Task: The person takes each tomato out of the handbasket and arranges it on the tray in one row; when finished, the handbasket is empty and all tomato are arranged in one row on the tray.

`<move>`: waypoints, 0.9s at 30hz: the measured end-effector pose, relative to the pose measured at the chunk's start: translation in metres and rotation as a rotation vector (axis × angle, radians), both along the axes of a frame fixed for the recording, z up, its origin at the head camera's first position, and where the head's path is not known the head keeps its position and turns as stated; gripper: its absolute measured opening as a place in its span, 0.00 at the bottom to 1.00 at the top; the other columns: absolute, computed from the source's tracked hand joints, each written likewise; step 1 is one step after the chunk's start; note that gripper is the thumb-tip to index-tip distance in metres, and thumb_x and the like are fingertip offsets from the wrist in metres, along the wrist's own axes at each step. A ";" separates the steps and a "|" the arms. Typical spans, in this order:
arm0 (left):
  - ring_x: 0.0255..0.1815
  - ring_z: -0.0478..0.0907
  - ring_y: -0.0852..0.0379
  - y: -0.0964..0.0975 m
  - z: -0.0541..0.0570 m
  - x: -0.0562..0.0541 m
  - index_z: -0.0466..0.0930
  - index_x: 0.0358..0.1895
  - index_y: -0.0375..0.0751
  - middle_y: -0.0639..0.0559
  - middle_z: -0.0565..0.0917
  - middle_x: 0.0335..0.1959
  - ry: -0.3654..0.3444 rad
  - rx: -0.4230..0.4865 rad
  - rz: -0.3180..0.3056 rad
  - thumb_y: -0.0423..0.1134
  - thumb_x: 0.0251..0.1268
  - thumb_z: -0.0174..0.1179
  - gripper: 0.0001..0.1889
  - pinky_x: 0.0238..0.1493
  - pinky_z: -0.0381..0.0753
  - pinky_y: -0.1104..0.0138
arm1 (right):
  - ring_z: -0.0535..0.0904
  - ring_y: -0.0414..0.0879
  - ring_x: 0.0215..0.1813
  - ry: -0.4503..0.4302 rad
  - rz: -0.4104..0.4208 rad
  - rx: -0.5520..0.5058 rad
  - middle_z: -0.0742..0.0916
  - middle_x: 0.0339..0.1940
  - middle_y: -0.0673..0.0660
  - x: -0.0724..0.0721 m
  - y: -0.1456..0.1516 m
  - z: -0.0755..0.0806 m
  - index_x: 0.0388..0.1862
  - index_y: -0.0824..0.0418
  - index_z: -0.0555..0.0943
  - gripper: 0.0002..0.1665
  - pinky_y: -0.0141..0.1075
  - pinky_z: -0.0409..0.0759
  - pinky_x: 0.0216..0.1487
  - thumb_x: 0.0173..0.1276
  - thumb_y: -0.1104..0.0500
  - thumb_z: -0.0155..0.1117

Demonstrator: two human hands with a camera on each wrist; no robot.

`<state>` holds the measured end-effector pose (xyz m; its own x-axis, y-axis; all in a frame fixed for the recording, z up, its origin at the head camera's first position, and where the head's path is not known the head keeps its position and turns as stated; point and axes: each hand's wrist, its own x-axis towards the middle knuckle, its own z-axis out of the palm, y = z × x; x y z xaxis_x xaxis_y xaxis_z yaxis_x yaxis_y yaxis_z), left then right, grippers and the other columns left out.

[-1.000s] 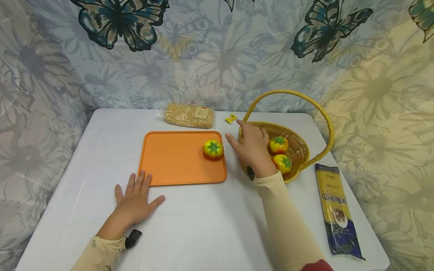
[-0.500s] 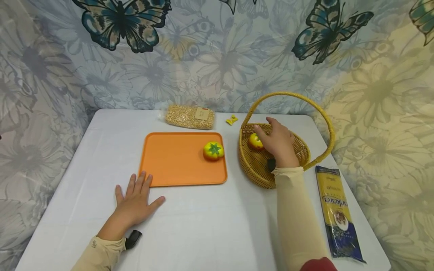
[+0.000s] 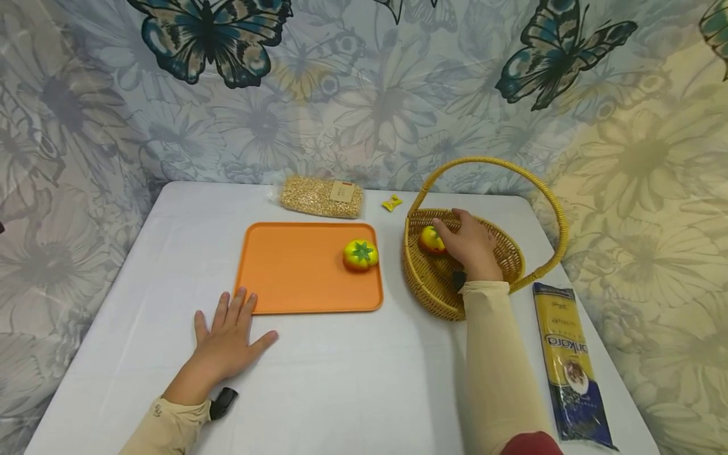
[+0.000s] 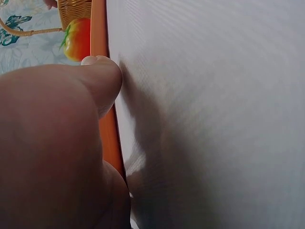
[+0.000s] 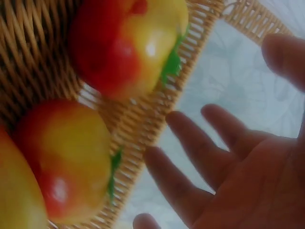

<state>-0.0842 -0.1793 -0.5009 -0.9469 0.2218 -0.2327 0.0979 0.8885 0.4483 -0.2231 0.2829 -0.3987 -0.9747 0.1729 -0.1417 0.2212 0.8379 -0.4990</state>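
My left hand [image 3: 223, 344] lies on the white table with fingers spread, its fingertips at the near left corner of the orange tray [image 3: 301, 272]. A yellow-green toy tomato [image 3: 360, 255] with a green leafy top sits at the tray's right end. Over the wicker basket [image 3: 429, 294], my right hand [image 3: 471, 243] reaches down and covers part of the inside. One toy tomato [image 3: 432, 240] shows left of its thumb. In the right wrist view, several red-and-yellow toy tomatoes [image 5: 69, 162] lie in the basket, apart from the stretched fingers [image 5: 190, 152].
A bag of grains [image 3: 320, 196] lies behind the tray. Beside it is a small yellow wrapped candy [image 3: 392, 202]. The basket's tall handle [image 3: 554, 208] arches behind and to the right of my right hand. A yellow-and-blue packet [image 3: 574, 366] lies along the right table edge.
My right hand has moved right, from the basket's left side to over its right part, and reaches lower. It now hides tomatoes seen before. The left hand stays put.
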 end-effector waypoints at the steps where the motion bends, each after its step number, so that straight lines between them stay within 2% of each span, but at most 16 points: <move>1: 0.85 0.27 0.29 0.000 0.001 0.000 0.46 0.86 0.32 0.31 0.39 0.87 -0.002 0.003 -0.002 0.70 0.75 0.55 0.54 0.67 0.14 0.26 | 0.56 0.72 0.82 -0.006 -0.002 -0.004 0.65 0.84 0.67 -0.001 0.001 -0.002 0.88 0.60 0.55 0.55 0.75 0.38 0.75 0.78 0.24 0.47; 6: 0.85 0.27 0.29 0.000 -0.001 0.000 0.46 0.86 0.32 0.31 0.39 0.87 0.003 0.005 0.002 0.70 0.75 0.55 0.54 0.67 0.14 0.26 | 0.55 0.73 0.82 -0.018 0.005 -0.029 0.64 0.84 0.69 -0.004 0.004 -0.005 0.88 0.60 0.55 0.56 0.74 0.40 0.76 0.78 0.24 0.48; 14: 0.85 0.27 0.28 0.000 -0.001 -0.001 0.45 0.86 0.33 0.31 0.39 0.87 -0.003 0.001 -0.005 0.74 0.75 0.51 0.56 0.67 0.15 0.25 | 0.53 0.73 0.83 -0.030 0.019 -0.060 0.63 0.84 0.70 -0.003 0.005 -0.009 0.88 0.61 0.54 0.55 0.75 0.38 0.75 0.78 0.28 0.52; 21: 0.85 0.27 0.28 0.000 -0.001 -0.001 0.45 0.86 0.32 0.31 0.38 0.87 -0.004 0.002 -0.007 0.73 0.75 0.52 0.55 0.67 0.15 0.25 | 0.56 0.72 0.82 -0.043 0.032 -0.038 0.65 0.83 0.70 -0.007 0.004 -0.017 0.87 0.61 0.55 0.57 0.75 0.40 0.76 0.76 0.28 0.57; 27: 0.85 0.27 0.29 0.000 0.000 0.000 0.46 0.86 0.32 0.31 0.38 0.87 -0.003 0.013 -0.003 0.71 0.75 0.53 0.55 0.67 0.14 0.26 | 0.59 0.69 0.81 -0.061 0.057 0.008 0.66 0.83 0.69 -0.010 0.004 -0.021 0.88 0.59 0.56 0.58 0.75 0.38 0.75 0.74 0.29 0.63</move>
